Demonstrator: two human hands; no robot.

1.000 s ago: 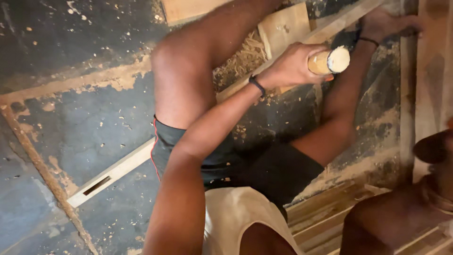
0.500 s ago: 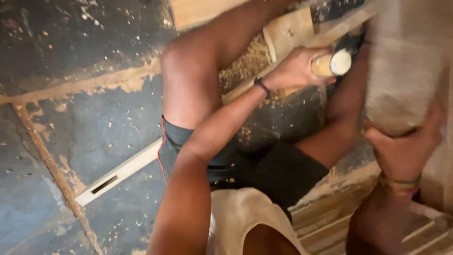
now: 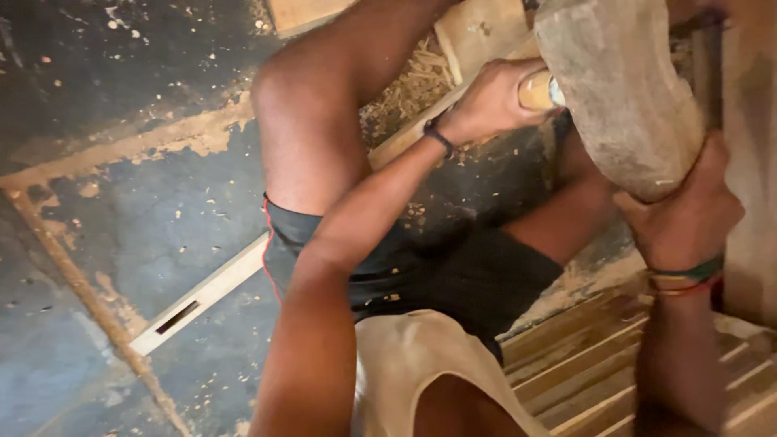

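My left hand (image 3: 492,99), with a black band on the wrist, is closed around a pale wooden tool handle (image 3: 537,89) held over a long wooden strip (image 3: 198,301) that runs across the floor under my bent leg. The tool's working end is hidden. My right hand (image 3: 680,212), wearing coloured bracelets, grips the lower end of a thick rough wooden mallet (image 3: 617,95). The mallet is raised and its head hangs just right of the tool handle, covering part of it.
The strip has a dark rectangular slot near its lower left end. Wood shavings (image 3: 405,81) lie by a wooden block (image 3: 477,31) at the top. Stacked slats (image 3: 583,368) sit at bottom right, an upright plank (image 3: 753,162) at the right edge. The floor (image 3: 121,202) is dark and dusty.
My right hand left the far end of the strip, took up the mallet and brought it up and left over the tool handle. My left hand has stayed on the handle.
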